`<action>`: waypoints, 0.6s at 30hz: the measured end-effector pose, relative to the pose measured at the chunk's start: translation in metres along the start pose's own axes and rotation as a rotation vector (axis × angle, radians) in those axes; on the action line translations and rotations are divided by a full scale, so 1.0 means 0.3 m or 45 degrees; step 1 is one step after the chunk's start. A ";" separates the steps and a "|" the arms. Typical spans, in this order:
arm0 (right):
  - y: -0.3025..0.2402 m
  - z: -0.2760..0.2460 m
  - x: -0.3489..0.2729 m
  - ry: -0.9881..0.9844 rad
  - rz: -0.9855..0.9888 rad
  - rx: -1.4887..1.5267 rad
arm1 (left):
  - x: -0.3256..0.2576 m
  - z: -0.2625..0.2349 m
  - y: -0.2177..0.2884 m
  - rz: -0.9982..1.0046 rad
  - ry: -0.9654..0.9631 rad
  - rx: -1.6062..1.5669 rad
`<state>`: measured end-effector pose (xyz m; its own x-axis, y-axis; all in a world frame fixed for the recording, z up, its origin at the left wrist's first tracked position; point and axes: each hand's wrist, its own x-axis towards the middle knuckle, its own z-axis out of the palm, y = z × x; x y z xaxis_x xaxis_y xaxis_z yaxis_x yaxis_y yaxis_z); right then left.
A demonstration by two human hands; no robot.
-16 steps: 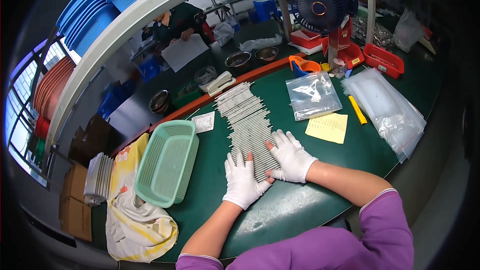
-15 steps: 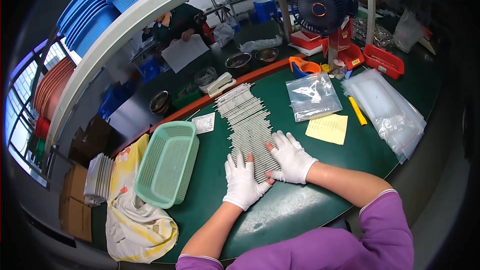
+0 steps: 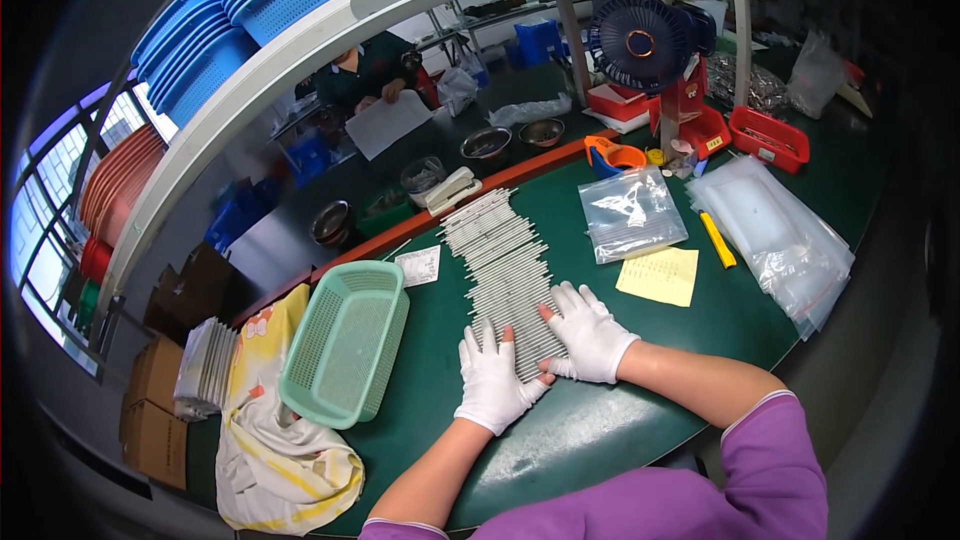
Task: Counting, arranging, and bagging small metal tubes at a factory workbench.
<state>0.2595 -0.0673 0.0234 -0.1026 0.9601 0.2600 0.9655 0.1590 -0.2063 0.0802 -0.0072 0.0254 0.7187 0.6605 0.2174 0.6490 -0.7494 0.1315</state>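
Note:
A long row of thin, silvery-grey rods (image 3: 508,265) lies side by side on the green tabletop, running away from me with uneven ends. My left hand (image 3: 494,380), in a white glove with some bare fingertips, rests flat at the row's near left edge. Its fingers are spread and touch the rod ends. On the opposite edge lies my right hand (image 3: 588,333), gloved the same way, fingers apart over the rod ends. Both thumbs point inward at the near end of the row. Neither hand grips anything.
Left of the rods stands a green plastic basket (image 3: 345,345) beside a crumpled cloth (image 3: 285,460). To the right lie a plastic bag (image 3: 632,215), a yellow note (image 3: 657,276), a yellow cutter (image 3: 717,240) and clear bags (image 3: 775,230). A fan (image 3: 640,42) stands behind. Across the table, a person holds paper.
The whole view has shifted a little, so everything sits slightly lower and further right. My hands keep their places along the rods. The person opposite has moved the paper slightly.

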 end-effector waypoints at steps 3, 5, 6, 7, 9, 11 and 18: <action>-0.003 0.003 -0.004 0.001 -0.004 0.015 | -0.002 -0.003 0.003 -0.003 -0.021 -0.008; 0.000 0.003 -0.003 -0.008 0.015 0.008 | 0.001 0.002 0.001 0.002 -0.002 -0.009; -0.001 0.001 -0.003 -0.009 0.009 0.007 | -0.001 0.004 0.000 0.010 0.010 -0.009; -0.002 0.000 -0.004 -0.017 0.011 0.001 | -0.004 0.002 0.001 0.005 0.012 -0.009; -0.004 -0.005 0.000 -0.025 0.006 -0.007 | -0.003 -0.003 0.002 -0.004 0.009 -0.003; -0.009 -0.009 0.002 -0.038 0.014 0.000 | -0.001 0.001 0.000 -0.006 0.014 0.002; -0.004 -0.007 0.002 -0.033 0.003 -0.002 | -0.004 0.006 -0.002 -0.007 0.028 0.003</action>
<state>0.2589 -0.0674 0.0259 -0.1063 0.9662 0.2347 0.9661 0.1561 -0.2054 0.0796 -0.0075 0.0233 0.7095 0.6633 0.2381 0.6534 -0.7457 0.1302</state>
